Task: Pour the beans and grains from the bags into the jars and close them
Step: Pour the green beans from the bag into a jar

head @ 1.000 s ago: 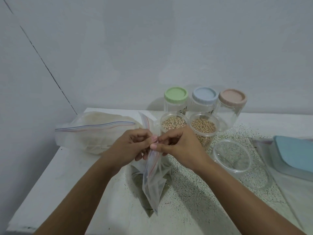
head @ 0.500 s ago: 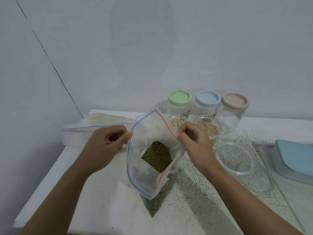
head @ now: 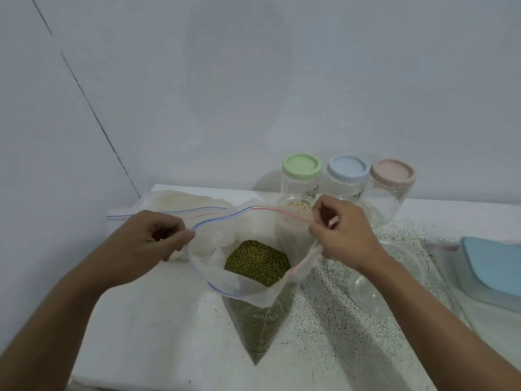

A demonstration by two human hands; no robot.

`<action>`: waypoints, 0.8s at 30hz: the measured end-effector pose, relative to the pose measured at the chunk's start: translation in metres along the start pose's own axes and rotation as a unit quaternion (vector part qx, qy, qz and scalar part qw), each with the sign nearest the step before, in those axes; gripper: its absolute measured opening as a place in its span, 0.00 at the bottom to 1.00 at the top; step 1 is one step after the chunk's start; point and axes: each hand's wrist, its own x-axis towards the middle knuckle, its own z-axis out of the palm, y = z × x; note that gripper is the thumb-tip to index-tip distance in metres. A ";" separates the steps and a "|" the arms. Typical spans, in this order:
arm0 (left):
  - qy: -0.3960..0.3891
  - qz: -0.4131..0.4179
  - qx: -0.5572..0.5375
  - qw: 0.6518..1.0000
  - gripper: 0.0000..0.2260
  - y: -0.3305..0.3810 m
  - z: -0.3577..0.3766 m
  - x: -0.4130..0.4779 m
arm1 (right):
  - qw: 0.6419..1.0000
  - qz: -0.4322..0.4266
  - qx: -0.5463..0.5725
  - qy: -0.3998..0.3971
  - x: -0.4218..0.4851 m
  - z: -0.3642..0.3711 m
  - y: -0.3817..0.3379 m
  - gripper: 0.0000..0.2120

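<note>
The bag (head: 242, 286) sits mid-way along the table (head: 158, 320), its mouth pulled wide, with green beans (head: 258, 262) inside. The left hand (head: 158, 238) pinches the left rim and the right hand (head: 341, 232) the right rim. Lidded jars (head: 346, 179) stand behind; an open jar (head: 394, 277) lies just to the right.

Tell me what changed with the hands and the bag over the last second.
The left hand and right hand, pinched together at the closed zip a second ago, drew apart sideways, pulling the bean bag wide open and exposing the green beans. Both still pinch its rim. The three lidded jars and the other bag stayed put.
</note>
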 end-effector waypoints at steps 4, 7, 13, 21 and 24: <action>0.023 0.026 -0.037 0.999 0.20 0.003 0.016 0.009 | 0.995 -0.079 -0.026 -0.054 0.003 0.004 -0.014 0.13; 0.031 0.049 -0.054 0.997 0.22 0.006 0.024 0.017 | 0.985 -0.074 -0.101 -0.120 0.015 0.009 -0.023 0.12; -0.019 0.083 -0.097 0.992 0.19 0.013 0.033 0.025 | 0.961 -0.038 -0.207 -0.182 0.042 0.025 -0.058 0.19; -0.110 0.122 -0.091 0.982 0.15 0.014 0.037 0.026 | 0.970 0.056 -0.210 -0.108 0.054 0.042 -0.073 0.32; -0.110 0.102 -0.136 0.979 0.18 0.013 0.032 0.031 | 0.982 0.034 -0.167 -0.079 0.051 0.044 -0.069 0.18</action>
